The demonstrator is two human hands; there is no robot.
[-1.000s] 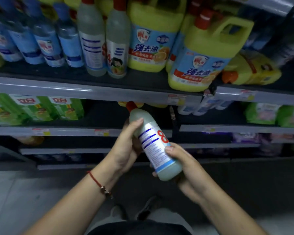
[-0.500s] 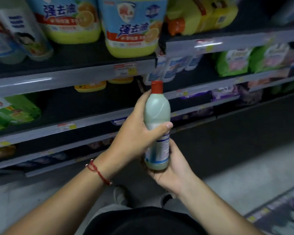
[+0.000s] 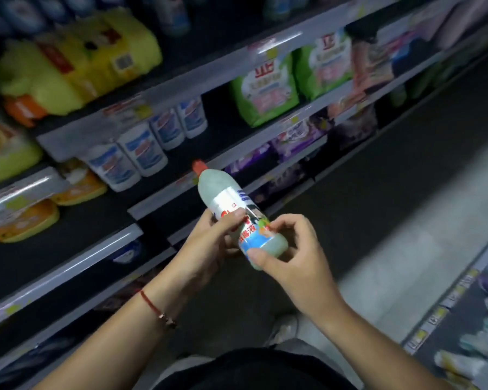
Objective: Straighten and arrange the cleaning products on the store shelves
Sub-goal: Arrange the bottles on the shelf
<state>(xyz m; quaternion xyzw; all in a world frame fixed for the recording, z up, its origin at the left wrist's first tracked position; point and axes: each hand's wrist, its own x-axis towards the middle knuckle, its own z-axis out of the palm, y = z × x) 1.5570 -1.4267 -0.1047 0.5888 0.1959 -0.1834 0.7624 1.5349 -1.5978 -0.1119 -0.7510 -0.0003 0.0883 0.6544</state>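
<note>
White tubs (image 3: 141, 153) line the shelf (image 3: 209, 167) at centre; both hands, left (image 3: 209, 243) and right (image 3: 290, 257), pinch the tilted bottle (image 3: 231, 204) with curled fingers.

Bottle (image 3: 231, 209) held betw. left hand (image 3: 206, 249) & right hand (image 3: 290, 257): translucent pale-green plastic, smooth, w/ glossy printed label that catches light; red plastic cap (image 3: 199, 166). Red cord bracelet (image 3: 152, 306) on left wrist, small metal-look bead. Shelf edge strips (image 3: 76, 258) left of hands: smooth grey, shiny, prob. plastic or metal, can't tell. Above hands: white tubs (image 3: 141, 153) glossy plastic; green bags (image 3: 265, 91) & yellow packs (image 3: 76, 60) soft shiny film. Floor (image 3: 406, 220) right of hands: matt grey.
</note>
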